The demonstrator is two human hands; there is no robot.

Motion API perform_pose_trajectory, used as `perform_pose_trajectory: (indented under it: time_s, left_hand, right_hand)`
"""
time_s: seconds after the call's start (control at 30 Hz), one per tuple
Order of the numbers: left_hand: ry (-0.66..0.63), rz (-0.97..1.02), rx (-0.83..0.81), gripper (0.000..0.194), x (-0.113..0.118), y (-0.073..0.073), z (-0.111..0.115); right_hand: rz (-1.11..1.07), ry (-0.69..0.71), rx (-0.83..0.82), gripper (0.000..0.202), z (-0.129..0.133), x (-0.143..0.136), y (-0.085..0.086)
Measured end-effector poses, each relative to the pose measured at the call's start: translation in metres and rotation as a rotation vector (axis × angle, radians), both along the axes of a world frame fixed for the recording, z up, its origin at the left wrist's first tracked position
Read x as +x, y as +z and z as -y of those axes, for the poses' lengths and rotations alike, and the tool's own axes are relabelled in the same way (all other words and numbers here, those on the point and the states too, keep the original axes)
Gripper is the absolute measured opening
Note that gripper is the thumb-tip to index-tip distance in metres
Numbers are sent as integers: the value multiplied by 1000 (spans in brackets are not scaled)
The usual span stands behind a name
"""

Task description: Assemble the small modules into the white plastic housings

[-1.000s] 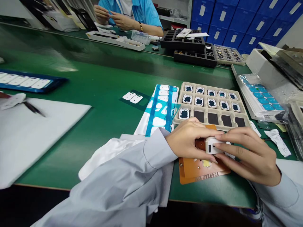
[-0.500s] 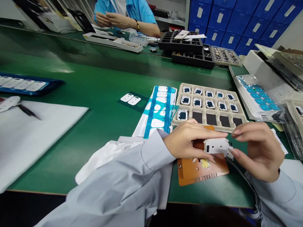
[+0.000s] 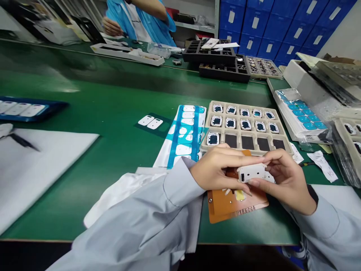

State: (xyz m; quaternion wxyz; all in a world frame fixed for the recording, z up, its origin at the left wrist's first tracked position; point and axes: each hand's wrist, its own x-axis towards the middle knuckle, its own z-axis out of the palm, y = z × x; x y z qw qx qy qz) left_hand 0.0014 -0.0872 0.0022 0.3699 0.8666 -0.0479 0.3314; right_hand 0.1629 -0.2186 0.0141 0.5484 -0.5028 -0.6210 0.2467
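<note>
One casing (image 3: 253, 172) | white | boxy | dark-holed | dark-slotted at one end

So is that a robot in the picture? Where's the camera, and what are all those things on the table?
No robot here! These are a person's own two bare hands. One camera, worn on that person's head, looks forward and down, so you see about what they would see.

The left hand and the right hand hold a small white part between them. Under it, an orange plate lies on the green table.

Just beyond is a beige tray with white-edged pieces in many of its slots. To its left lies a sheet with blue strips and white shapes. Across the table is another person in blue.
</note>
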Motion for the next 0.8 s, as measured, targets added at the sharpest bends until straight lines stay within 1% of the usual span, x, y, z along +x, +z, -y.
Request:
perform_pose_trajectory:
  time_s: [0.2, 0.37, 0.47, 0.53, 0.6, 0.63, 0.73, 0.8]
  left_hand:
    - [15, -21, 0, 54, -1, 0, 1]
    - [16, -1, -7, 56, -1, 2, 1]
    - [3, 23, -5, 55, -1, 2, 1]
    - [2, 38, 3, 53, -1, 3, 1]
    - [8, 44, 7, 52, -1, 3, 1]
    - [10, 42, 4, 52, -1, 3, 1]
    - [16, 27, -3, 55, -1, 0, 1]
    - [23, 26, 6, 57, 0, -1, 0]
  right_hand:
    - [-106, 30, -25, 21, 1, -1, -1]
    - [-193, 49, -48, 17, 0, 0, -2]
    - [-217, 42, -74, 11, 0, 2, -1]
    - [-224, 40, -97, 16, 0, 5, -1]
    - [-248, 68, -116, 22, 0, 7, 0]
    - [-261, 89, -120, 22, 0, 8, -1]
    - [-254, 133, -121, 4, 0, 9, -1]
    - [-232, 130, -102, 15, 0, 9, -1]
